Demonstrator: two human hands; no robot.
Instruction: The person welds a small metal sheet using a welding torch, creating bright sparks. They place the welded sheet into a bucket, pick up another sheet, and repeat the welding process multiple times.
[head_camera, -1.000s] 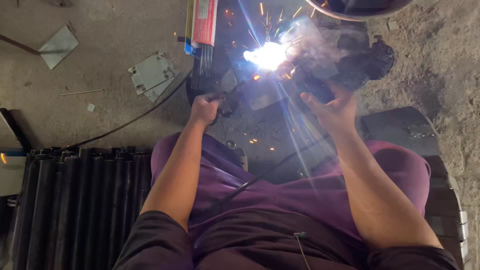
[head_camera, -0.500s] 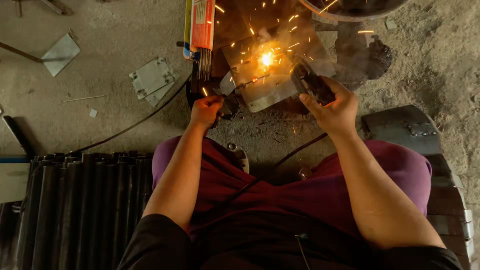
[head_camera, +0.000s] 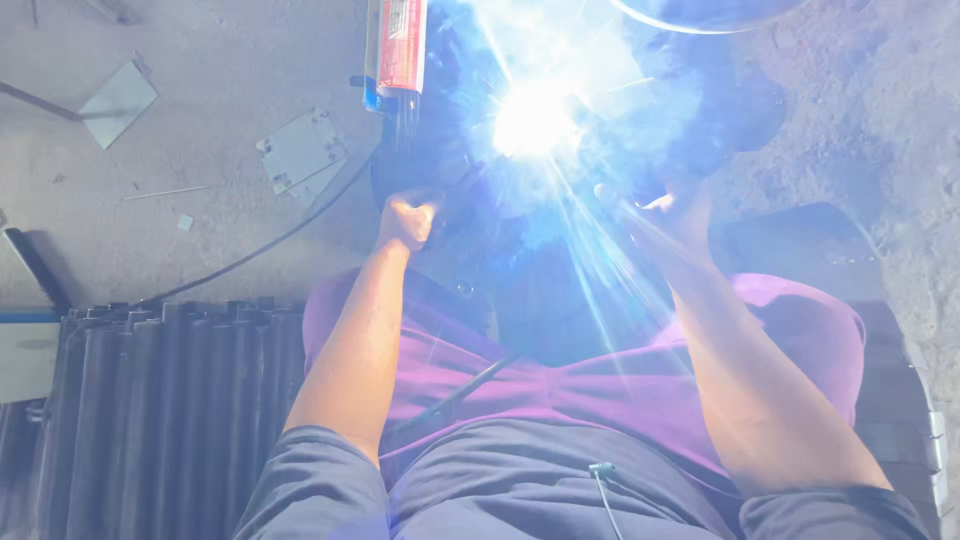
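Left hand: left hand (head_camera: 408, 218) is curled tight round a dark holder, which is mostly lost in glare, near the spark.
Right hand: right hand (head_camera: 668, 208) is up beside the light; I cannot tell if it grips anything, the glare hides it.
Spark: spark (head_camera: 532, 120) burns white and blue on the floor, between the two hands and just past the knees.
Metal under it: hidden by the light, so its shape cannot be told.
Danger, eyes: the light is very bright and could hurt eyes that look at it.
Danger, skin: both arms are bare, so hot bits flying out could burn them.
Danger, cloth: rays reach down to the purple trousers (head_camera: 600, 370), soft cloth, so sparks could scorch it.
Danger, cable: black cable (head_camera: 270, 245), thin and bendy, lies on the floor by the left arm and could snag.
Box: long red box (head_camera: 402, 45) lies near the spark; it looks like card and could singe.
Plates: flat grey plates (head_camera: 303, 155), hard with sharp corners, lie well apart to the left.
Pipes: dark round pipes (head_camera: 150, 420) lie side by side, smooth.
Floor: floor (head_camera: 200, 90) is rough, grey and dusty.
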